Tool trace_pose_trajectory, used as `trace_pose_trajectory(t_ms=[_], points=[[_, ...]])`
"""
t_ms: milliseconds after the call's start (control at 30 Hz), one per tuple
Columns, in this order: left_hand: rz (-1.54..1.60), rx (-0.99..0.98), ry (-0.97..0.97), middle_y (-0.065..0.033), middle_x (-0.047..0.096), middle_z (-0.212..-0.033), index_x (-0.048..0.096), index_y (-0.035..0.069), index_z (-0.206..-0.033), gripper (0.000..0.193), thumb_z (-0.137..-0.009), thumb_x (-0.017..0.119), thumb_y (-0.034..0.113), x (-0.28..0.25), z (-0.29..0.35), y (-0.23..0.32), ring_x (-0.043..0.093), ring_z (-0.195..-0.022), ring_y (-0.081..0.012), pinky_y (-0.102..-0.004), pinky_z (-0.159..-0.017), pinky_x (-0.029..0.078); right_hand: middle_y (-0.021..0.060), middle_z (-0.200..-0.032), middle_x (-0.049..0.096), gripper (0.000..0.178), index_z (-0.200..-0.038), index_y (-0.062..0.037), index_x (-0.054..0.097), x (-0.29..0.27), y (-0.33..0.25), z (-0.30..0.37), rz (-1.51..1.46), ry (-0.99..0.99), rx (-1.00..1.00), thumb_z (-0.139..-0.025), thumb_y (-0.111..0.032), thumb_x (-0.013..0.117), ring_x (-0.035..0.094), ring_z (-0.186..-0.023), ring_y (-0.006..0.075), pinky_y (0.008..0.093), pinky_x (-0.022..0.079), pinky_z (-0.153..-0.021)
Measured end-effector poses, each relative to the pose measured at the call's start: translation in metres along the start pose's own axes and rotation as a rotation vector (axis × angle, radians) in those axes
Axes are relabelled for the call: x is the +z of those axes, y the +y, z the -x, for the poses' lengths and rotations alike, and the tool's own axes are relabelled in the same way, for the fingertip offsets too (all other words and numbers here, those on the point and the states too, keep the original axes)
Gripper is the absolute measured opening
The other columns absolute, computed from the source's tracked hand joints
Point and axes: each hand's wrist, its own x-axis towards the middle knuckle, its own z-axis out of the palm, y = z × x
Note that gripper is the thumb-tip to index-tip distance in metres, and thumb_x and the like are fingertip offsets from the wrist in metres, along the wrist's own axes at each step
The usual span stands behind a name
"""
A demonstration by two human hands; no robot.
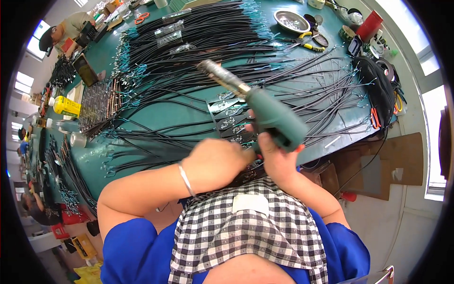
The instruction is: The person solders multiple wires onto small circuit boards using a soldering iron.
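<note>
A dark green heat gun point(274, 113) with a metal nozzle is in my right hand point(280, 163), fingers wrapped round its handle. The nozzle points up and left over the table. My left hand point(215, 161) is curled closed just left of the gun's handle; motion blurs its fingertips, and what they pinch cannot be made out. Beyond my hands, a row of flat dark pieces point(229, 121) with small shiny bits lies among the cables. Black cables point(175, 135) with teal wire ends stretch out to the left, and more black cables point(326, 92) fan out to the right.
Thick cable bundles point(203, 28) cover the far side of the green table point(92, 165). A metal bowl point(292, 22) and yellow-black pliers point(307, 41) lie at the back right. A yellow bottle point(66, 107) stands left. Another person point(71, 31) works at far left.
</note>
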Motion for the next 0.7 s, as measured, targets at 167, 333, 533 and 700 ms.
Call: trace_pose_trajectory(t_ms=[167, 333, 533, 700], points=[[-0.644, -0.454, 0.624, -0.0112, 0.061, -0.078, 0.060, 0.008, -0.085, 0.010, -0.077, 0.056, 0.005, -0.065, 0.024, -0.102, 0.062, -0.073, -0.0310, -0.0405, -0.062, 0.052, 0.0073, -0.102, 0.066, 0.029, -0.120, -0.0008, 0.055, -0.038, -0.052, -0.009, 0.237, 0.016, -0.116, -0.093, -0.012, 0.055, 0.062, -0.086, 0.0143, 0.0298, 0.049, -0.083], [-0.192, -0.009, 0.795, -0.0053, 0.057, -0.081, 0.063, 0.013, -0.088, 0.014, -0.075, 0.062, 0.007, -0.023, 0.012, -0.072, 0.061, -0.065, -0.0257, -0.0371, -0.055, 0.050, 0.0152, -0.121, 0.059, 0.069, -0.133, 0.0042, 0.043, -0.105, -0.089, -0.004, 1.309, -0.179, -0.446, -0.090, -0.047, 0.057, 0.063, -0.086, 0.0159, 0.0271, 0.050, -0.072], [-0.069, -0.007, 0.749, -0.0038, 0.056, -0.074, 0.067, 0.011, -0.093, 0.032, -0.062, 0.071, 0.003, 0.037, -0.002, -0.083, 0.058, -0.060, -0.0214, -0.0323, -0.051, 0.045, 0.0109, -0.106, 0.061, 0.078, -0.127, 0.0034, 0.046, -0.108, -0.093, 0.019, 0.446, -0.093, 0.414, -0.082, -0.058, 0.063, 0.058, -0.064, 0.0148, 0.0282, 0.046, -0.058], [-0.113, 0.123, 0.827, -0.0017, 0.051, -0.072, 0.063, 0.007, -0.089, 0.021, -0.068, 0.065, 0.009, 0.033, -0.008, -0.093, 0.052, -0.055, -0.0165, -0.0297, -0.047, 0.041, 0.0144, -0.107, 0.062, 0.077, -0.127, 0.0035, 0.047, -0.083, -0.067, 0.009, 0.254, 0.057, 0.530, -0.081, -0.055, 0.065, 0.059, -0.063, 0.0188, 0.0303, 0.048, -0.058]])
